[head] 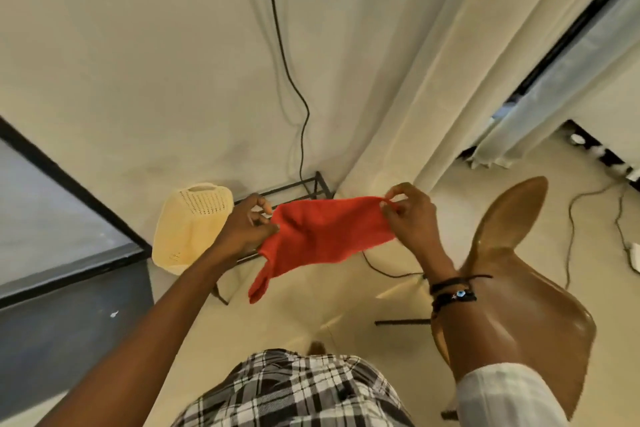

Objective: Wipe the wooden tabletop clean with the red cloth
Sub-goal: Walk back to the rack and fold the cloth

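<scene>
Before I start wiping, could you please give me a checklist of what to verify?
1. Red cloth in hand: ok, held in the air.
2. Left hand grips one end: ok.
3. Right hand pinches the other end: ok.
4. Cloth spread evenly: not ok, a lower corner hangs bunched.
5. Wooden tabletop in sight: not ok, none in view.

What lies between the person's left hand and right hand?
The red fabric cloth spans between them, pinched by the left hand and the right hand, in the head view.
</scene>
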The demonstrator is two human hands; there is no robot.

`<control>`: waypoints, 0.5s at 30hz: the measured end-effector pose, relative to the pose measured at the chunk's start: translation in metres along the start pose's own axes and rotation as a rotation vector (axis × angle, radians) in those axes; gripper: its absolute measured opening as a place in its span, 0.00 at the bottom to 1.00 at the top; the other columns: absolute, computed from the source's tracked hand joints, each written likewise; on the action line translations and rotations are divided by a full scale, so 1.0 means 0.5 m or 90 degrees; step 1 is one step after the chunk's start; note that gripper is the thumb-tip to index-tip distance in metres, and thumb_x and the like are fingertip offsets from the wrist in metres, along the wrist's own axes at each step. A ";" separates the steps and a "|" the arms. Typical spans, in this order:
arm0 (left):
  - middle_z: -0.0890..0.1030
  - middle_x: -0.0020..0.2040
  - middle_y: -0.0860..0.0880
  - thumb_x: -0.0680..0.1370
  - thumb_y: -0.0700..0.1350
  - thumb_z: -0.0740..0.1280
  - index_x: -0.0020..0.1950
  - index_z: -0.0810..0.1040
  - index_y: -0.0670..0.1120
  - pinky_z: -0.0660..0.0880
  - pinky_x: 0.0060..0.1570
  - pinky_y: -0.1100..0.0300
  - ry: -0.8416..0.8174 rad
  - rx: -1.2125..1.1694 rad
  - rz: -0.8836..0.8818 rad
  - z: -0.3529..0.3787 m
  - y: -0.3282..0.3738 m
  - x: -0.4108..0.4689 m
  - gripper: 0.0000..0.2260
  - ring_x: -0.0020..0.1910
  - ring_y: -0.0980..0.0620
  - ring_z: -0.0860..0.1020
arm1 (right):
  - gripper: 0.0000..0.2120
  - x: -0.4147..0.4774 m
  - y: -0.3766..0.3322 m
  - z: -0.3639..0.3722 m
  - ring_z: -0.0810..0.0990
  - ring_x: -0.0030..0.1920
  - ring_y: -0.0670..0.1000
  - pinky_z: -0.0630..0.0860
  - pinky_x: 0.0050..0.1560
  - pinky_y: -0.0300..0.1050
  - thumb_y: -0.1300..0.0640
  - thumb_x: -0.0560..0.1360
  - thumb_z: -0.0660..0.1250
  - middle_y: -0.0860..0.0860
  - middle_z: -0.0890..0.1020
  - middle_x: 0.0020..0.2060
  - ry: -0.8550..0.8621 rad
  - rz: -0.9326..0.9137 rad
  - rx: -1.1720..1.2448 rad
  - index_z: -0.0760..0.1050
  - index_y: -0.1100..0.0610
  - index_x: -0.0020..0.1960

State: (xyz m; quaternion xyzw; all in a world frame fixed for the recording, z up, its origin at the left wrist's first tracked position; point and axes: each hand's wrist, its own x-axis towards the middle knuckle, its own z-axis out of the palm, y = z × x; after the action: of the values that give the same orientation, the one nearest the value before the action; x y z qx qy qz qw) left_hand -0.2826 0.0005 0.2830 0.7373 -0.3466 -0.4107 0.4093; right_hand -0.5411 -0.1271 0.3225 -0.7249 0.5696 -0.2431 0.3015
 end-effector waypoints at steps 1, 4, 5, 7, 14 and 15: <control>0.80 0.36 0.43 0.73 0.34 0.72 0.44 0.74 0.48 0.74 0.34 0.59 0.013 -0.014 -0.009 0.003 0.004 -0.001 0.11 0.35 0.47 0.78 | 0.04 0.001 -0.014 0.023 0.80 0.34 0.45 0.76 0.40 0.40 0.61 0.74 0.71 0.49 0.84 0.36 -0.045 -0.039 -0.012 0.80 0.53 0.47; 0.80 0.37 0.43 0.73 0.31 0.71 0.41 0.78 0.46 0.77 0.42 0.53 0.054 -0.057 -0.065 0.016 0.015 -0.006 0.10 0.38 0.45 0.79 | 0.06 -0.007 -0.060 0.083 0.84 0.42 0.48 0.81 0.51 0.47 0.63 0.75 0.71 0.49 0.86 0.43 -0.175 -0.132 0.037 0.84 0.56 0.50; 0.80 0.38 0.44 0.73 0.31 0.71 0.42 0.79 0.46 0.78 0.43 0.53 0.066 -0.072 -0.093 0.019 0.020 -0.009 0.09 0.39 0.47 0.79 | 0.07 -0.011 -0.075 0.099 0.84 0.46 0.49 0.81 0.53 0.49 0.63 0.75 0.71 0.50 0.86 0.46 -0.219 -0.149 0.054 0.85 0.56 0.52; 0.81 0.40 0.45 0.74 0.32 0.70 0.45 0.80 0.45 0.81 0.40 0.57 0.090 -0.090 -0.134 0.024 0.028 -0.015 0.08 0.39 0.49 0.81 | 0.09 -0.019 -0.096 0.124 0.84 0.49 0.46 0.81 0.56 0.49 0.60 0.76 0.70 0.48 0.86 0.49 -0.309 -0.188 0.062 0.84 0.53 0.55; 0.81 0.44 0.40 0.75 0.32 0.70 0.52 0.77 0.38 0.80 0.31 0.62 0.208 -0.226 -0.218 0.023 0.036 -0.041 0.08 0.36 0.49 0.82 | 0.26 -0.032 -0.159 0.151 0.82 0.56 0.48 0.79 0.58 0.41 0.48 0.72 0.75 0.50 0.82 0.60 -0.527 -0.311 -0.031 0.76 0.54 0.68; 0.82 0.45 0.39 0.75 0.32 0.70 0.52 0.77 0.38 0.81 0.32 0.60 0.226 -0.248 -0.231 0.020 0.033 -0.044 0.07 0.36 0.48 0.83 | 0.28 -0.032 -0.165 0.155 0.81 0.57 0.48 0.77 0.57 0.40 0.46 0.72 0.75 0.50 0.82 0.61 -0.536 -0.344 -0.064 0.76 0.53 0.68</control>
State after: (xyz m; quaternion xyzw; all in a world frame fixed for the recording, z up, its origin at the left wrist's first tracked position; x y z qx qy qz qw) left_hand -0.3039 0.0091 0.3014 0.7550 -0.0475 -0.4004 0.5171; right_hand -0.4348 -0.0849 0.3270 -0.8953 0.2015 0.0286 0.3963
